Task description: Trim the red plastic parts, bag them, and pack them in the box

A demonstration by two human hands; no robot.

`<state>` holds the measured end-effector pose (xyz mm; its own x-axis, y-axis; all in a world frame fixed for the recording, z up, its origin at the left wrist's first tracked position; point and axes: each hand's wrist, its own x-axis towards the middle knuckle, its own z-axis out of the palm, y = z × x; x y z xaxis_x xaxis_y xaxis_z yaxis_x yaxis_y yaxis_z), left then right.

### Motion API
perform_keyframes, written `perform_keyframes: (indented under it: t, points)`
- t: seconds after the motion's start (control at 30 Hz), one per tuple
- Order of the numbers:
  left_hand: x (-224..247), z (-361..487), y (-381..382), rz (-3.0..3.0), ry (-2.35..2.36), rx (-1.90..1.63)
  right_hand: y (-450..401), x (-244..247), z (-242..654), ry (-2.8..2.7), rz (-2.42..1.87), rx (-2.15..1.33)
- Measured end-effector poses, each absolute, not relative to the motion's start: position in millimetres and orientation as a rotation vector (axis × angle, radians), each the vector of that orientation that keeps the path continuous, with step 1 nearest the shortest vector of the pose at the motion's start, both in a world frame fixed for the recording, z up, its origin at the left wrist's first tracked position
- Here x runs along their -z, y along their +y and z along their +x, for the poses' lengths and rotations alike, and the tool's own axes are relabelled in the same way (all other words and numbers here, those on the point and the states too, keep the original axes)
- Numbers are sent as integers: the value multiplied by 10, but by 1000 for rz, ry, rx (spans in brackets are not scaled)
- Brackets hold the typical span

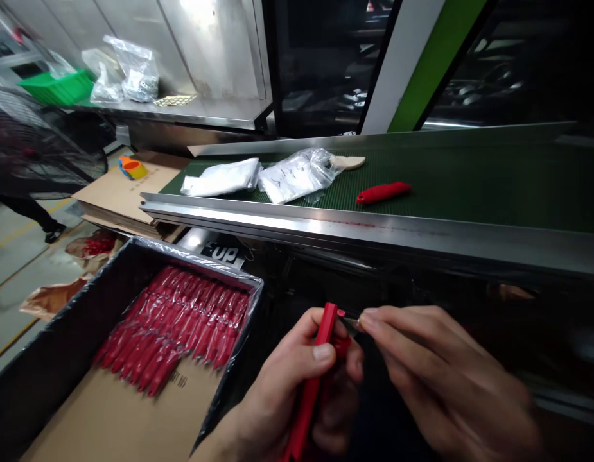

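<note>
Closed firmly round a slim red part (306,410), with the thumb pressed on its upper portion: the left grip (291,369). Almost closed, with a small thin tool (353,323) pinched between the fingertips: the right grip (436,359). Place of the slim red part: below the near metal edge of the conveyor belt (494,186), to the right of the black-lined box (56,353). Just beside the upper end of the part, the tip of the tool; touching or apart, not possible to tell. Step in hand, by judgement: fine work with the tool at this upper end. Called for next, probably: a steady left grip and a small, controlled stroke, well clear of the thumb. Close to the near edge of the belt, a single red handle (384,192); toward the left end, two plastic bags (291,183). Near the far right corner of the box, wrapped red handles (181,314) in rows, on cardboard (128,417).
</note>
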<state>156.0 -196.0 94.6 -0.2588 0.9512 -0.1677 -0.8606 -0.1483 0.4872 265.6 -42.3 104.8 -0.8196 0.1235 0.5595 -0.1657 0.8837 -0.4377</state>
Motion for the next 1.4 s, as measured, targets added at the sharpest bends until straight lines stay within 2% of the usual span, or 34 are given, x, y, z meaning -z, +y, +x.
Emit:
perform_keyframes:
  t: [0.8,1.07,1.4]
  points:
    - [-919,1583,-1980,205,470,-1763,-402,-992,2689,-2506,97,-551]
    - [-876,1572,-1974,275,357,-1749,-458,-1065,2717,-2484,68,-613]
    - [-942,1647,-1977,218,453,-1774,-471,-1046,2702,-2440,93,-666]
